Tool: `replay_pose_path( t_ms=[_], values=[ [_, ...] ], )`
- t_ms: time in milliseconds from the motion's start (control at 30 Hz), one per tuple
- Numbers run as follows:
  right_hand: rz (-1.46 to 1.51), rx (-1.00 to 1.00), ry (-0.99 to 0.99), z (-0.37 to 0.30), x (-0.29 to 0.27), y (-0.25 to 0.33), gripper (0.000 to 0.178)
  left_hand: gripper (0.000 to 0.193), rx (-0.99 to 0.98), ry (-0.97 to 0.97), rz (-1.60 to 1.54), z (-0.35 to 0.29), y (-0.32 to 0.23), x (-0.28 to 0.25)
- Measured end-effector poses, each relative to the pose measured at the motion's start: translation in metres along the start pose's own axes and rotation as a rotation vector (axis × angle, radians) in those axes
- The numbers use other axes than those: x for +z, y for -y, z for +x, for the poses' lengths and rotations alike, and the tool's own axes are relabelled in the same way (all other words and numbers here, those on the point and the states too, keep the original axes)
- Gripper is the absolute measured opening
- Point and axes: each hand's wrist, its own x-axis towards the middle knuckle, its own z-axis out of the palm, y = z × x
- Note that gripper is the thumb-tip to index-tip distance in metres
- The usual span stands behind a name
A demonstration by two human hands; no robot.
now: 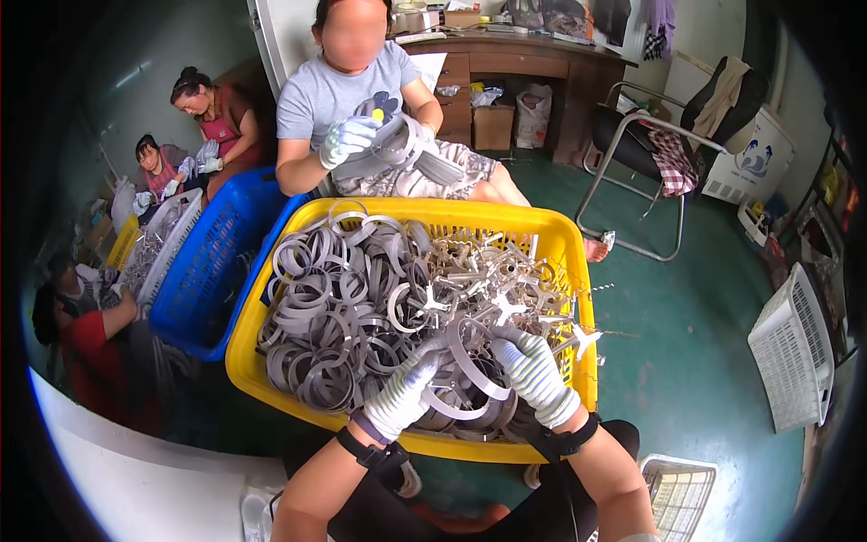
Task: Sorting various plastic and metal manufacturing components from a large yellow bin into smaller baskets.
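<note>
A grey metal ring (467, 363) is held up between my gloved hands, over the near side of a yellow plastic basket (402, 210). My left hand (404, 395), in a striped work glove, has its fingers closed at the ring's left edge. On the ring's upper right, my right hand (539, 372) pinches with thumb and fingers; its fingertips are partly hidden. Many loose grey rings (316, 348) fill the basket's left and middle. Silvery three-armed metal pieces (508, 309) and thin twisted rods are heaped on the right.
Across the basket, a seated co-worker (348, 104) holds a stack of grey rings (397, 144). Blue baskets (203, 289) adjoin on the left, with other people working beyond. A metal-framed chair (664, 154), a desk (533, 54) and a white basket (787, 348) stand around.
</note>
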Motion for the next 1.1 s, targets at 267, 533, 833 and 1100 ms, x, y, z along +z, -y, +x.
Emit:
replay_pose_path(
  t_ms=[267,533,833,1100],
  values=[
    [0.253,0.047,-0.016,-0.004,0.002,0.0,0.029,0.072,-0.001,-0.012,-0.145,0.002,0.008,-0.004],
    [-0.507,-0.141,-0.05,0.005,-0.006,-0.007,0.024,0.067,-0.034,-0.073,-0.052,0.0,0.006,-0.016],
    [-0.053,0.015,-0.017,0.002,0.005,-0.024,0.029,0.058,0.011,-0.084,0.102,-0.002,0.001,-0.008],
    [0.158,0.236,0.139,-0.015,0.007,0.026,0.047,0.067,0.128,-0.081,0.05,0.001,-0.002,-0.006]
  ],
)
